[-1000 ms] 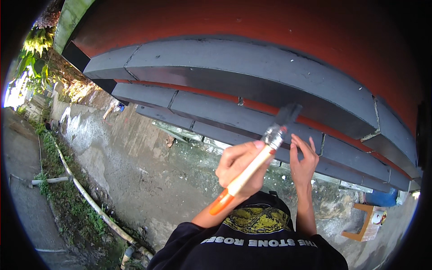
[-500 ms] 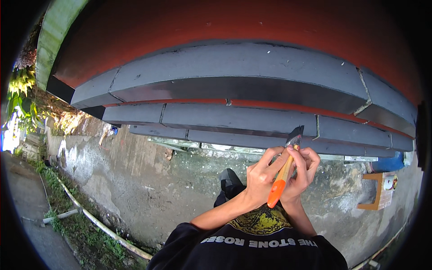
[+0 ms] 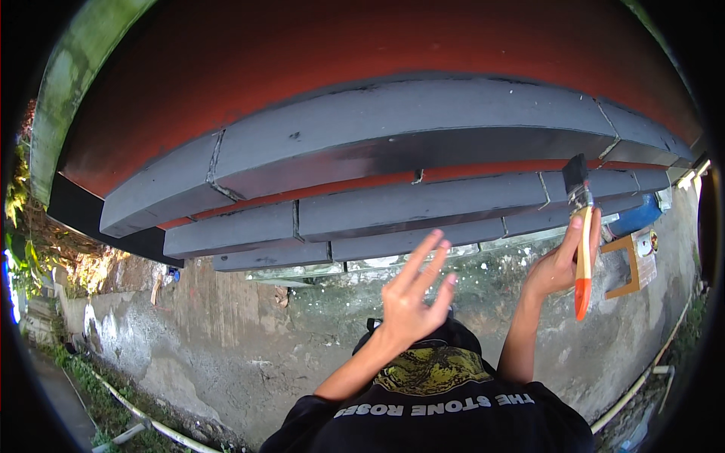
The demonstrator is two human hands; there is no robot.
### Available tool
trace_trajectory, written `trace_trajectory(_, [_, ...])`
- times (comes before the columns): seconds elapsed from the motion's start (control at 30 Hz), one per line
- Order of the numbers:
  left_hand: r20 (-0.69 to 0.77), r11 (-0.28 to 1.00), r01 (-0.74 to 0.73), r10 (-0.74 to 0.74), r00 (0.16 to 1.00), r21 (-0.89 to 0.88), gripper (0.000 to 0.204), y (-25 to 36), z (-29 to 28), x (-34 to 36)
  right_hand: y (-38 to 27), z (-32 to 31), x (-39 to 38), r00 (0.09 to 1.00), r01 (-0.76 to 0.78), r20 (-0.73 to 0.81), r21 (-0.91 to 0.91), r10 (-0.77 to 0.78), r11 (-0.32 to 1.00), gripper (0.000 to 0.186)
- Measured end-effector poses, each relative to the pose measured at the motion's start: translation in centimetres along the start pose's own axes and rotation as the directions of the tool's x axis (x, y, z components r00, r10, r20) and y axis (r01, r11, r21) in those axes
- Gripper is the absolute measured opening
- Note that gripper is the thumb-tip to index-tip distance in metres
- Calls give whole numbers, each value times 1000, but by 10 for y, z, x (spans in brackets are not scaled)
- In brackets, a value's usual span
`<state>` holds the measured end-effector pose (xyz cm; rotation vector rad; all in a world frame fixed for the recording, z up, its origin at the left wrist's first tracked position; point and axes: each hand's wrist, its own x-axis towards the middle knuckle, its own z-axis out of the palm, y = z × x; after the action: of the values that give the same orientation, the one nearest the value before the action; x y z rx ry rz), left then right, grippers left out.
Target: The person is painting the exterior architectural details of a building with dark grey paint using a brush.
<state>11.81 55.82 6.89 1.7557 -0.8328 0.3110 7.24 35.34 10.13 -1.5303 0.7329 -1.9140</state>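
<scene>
My right hand [image 3: 557, 264] is closed around the wooden handle of a paintbrush [image 3: 582, 294] with an orange tip, a metal ferrule and dark bristles pointing up, near the right part of the grey ledges. My left hand [image 3: 414, 298] is empty, fingers apart, below the middle of the lower ledges. Three stepped grey ledges [image 3: 408, 109] run across the view, split by rough joints, with red strips between them and a red painted surface [image 3: 362, 38] above.
Below lies stained concrete ground [image 3: 226, 340]. A blue barrel [image 3: 630, 219] and a cardboard piece [image 3: 630, 283] are at the right. Pipes [image 3: 174, 436] run along weedy ground at the lower left and right. A mossy green edge [image 3: 83, 75] and plants [image 3: 16, 264] are at the left.
The brush passed from my left hand, through both hands, into my right and moved rightward. My left hand let go and spread its fingers. The view has shifted.
</scene>
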Motion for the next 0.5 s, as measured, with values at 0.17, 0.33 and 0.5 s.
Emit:
trace_trajectory(0.17, [-108,951,175,-152,982,255,40,-87,-83,-1,-33,39,-36,988,136,93,-102,-127,985,34])
trace_trajectory(0.33, [-80,880,255,-243,967,402,42,-141,-136,-14,-114,79,-136,890,250,327,237,-319,939,30])
trace_trajectory(0.5, [81,825,146,-225,971,547,54,-163,-148,-17,-159,90,-195,790,120,466,518,-398,847,31])
